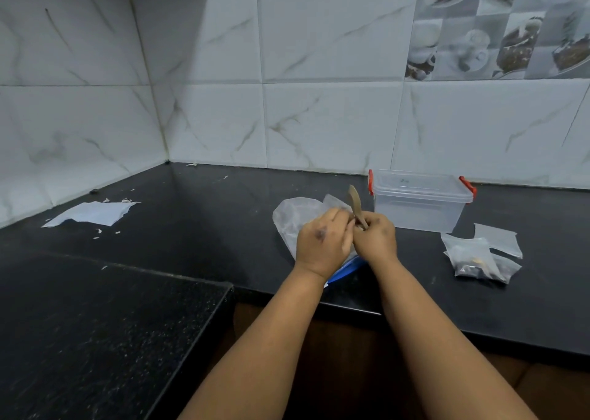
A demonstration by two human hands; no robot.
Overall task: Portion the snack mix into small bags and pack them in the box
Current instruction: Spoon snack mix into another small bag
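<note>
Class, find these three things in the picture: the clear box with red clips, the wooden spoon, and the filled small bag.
clear box point(418, 210), head view, front wall.
wooden spoon point(354, 200), head view, raised end above the hands.
filled small bag point(475, 260), head view, middle of the bag, right of the hands.

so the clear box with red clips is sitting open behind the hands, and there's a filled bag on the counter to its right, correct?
Not quite: the head view shows the box shut, its lid on and the red clips at either end. The rest holds: it stands behind the hands, and a filled bag lies on the counter to its right.
</note>
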